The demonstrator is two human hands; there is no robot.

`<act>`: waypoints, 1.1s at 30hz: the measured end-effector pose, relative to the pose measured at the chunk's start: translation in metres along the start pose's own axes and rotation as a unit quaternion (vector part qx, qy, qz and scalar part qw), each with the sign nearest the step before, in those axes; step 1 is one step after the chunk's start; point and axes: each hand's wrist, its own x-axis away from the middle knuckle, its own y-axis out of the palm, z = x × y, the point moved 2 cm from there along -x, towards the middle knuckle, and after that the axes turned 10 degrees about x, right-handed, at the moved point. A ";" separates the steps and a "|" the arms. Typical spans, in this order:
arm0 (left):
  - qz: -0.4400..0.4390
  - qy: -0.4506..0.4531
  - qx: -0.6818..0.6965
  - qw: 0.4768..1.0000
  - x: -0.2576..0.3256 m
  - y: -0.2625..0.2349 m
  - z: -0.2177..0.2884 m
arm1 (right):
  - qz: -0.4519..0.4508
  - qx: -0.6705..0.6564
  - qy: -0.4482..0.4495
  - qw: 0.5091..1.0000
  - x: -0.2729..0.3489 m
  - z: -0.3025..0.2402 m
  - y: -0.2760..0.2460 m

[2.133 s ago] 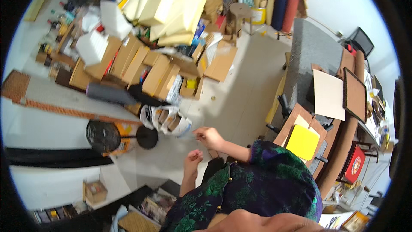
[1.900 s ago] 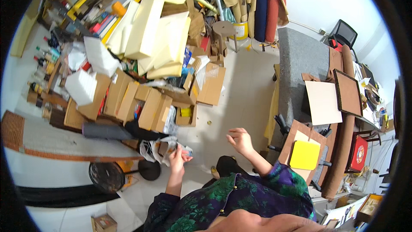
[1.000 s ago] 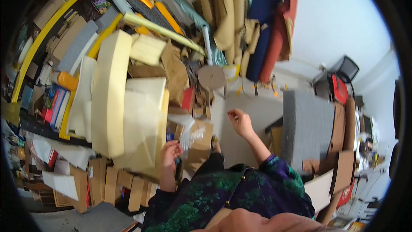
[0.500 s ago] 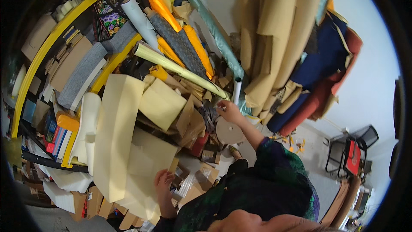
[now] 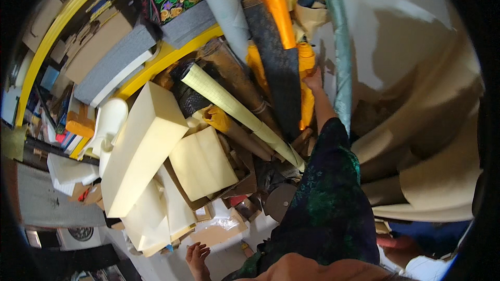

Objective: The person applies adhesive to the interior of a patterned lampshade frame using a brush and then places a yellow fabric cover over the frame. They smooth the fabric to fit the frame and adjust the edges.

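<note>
My right hand (image 5: 314, 79) is stretched far forward, against the edge of an orange roll of material (image 5: 307, 101); its fingers are too small and blurred to show whether they grip. Just left of that roll stands a dark grey patterned roll (image 5: 276, 67), with a second bright orange roll (image 5: 274, 8) above it. A pale teal roll (image 5: 339, 57) leans to the right of my forearm. Low in the picture, my left hand (image 5: 198, 260) hangs with its fingers loosely bent and apart, holding nothing.
Cream foam blocks (image 5: 148, 145) and a foam-filled cardboard box (image 5: 245, 182) crowd the left. A pale yellow roll (image 5: 234, 109) slants across the middle. Yellow-edged shelving (image 5: 67, 13) stands at far left. Large brown paper sheets (image 5: 437, 135) hang close on the right.
My right hand has moved forward from above the round grey-brown disc to the orange roll. My view has shifted closer to the standing rolls. The left hand is lower in the picture.
</note>
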 end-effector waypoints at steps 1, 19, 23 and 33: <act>0.022 0.006 -0.011 1.000 0.007 0.016 0.000 | -0.012 -0.033 -0.020 0.999 -0.017 0.004 -0.005; 0.009 0.050 0.011 0.999 0.082 0.110 -0.013 | 0.173 -0.061 -0.313 0.932 0.088 -0.076 -0.130; -0.038 0.129 0.017 0.991 0.088 0.117 0.006 | 0.133 0.035 -0.481 0.866 0.233 -0.282 -0.214; -0.266 0.424 0.097 0.860 0.166 0.164 0.112 | -0.169 0.020 -0.748 0.642 0.717 -0.492 -0.133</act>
